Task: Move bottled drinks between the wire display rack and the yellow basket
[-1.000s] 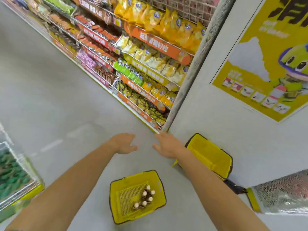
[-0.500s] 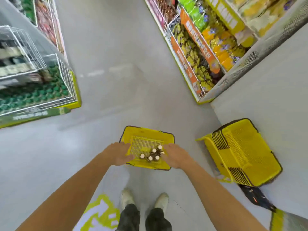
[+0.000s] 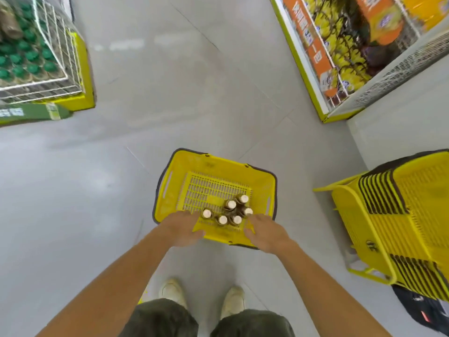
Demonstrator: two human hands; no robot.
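Six bottles (image 3: 228, 211) seen standing in yellow basket (image 3: 170, 188) on floor; wire display rack (image 3: 56, 45) well apart. Left hand (image 3: 184, 228), right hand (image 3: 266, 235) lowered at near rim, each grip wide, nothing held. Transfer to rack judged pending.

six bottles (image 3: 230, 212) stand in one yellow basket (image 3: 260, 177) on the floor, all with pale caps: five bunched together and one just to their left. two hands are in view, the left hand (image 3: 183, 228) and the right hand (image 3: 266, 234), one at each near corner of the basket. one stack of nested yellow baskets (image 3: 398, 222) lies on its side at the right; its count cannot be told. one wire display rack (image 3: 52, 42) holds many green-capped bottles (image 3: 23, 57), too many and too blurred to count. two pale shoes (image 3: 204, 296) show below.
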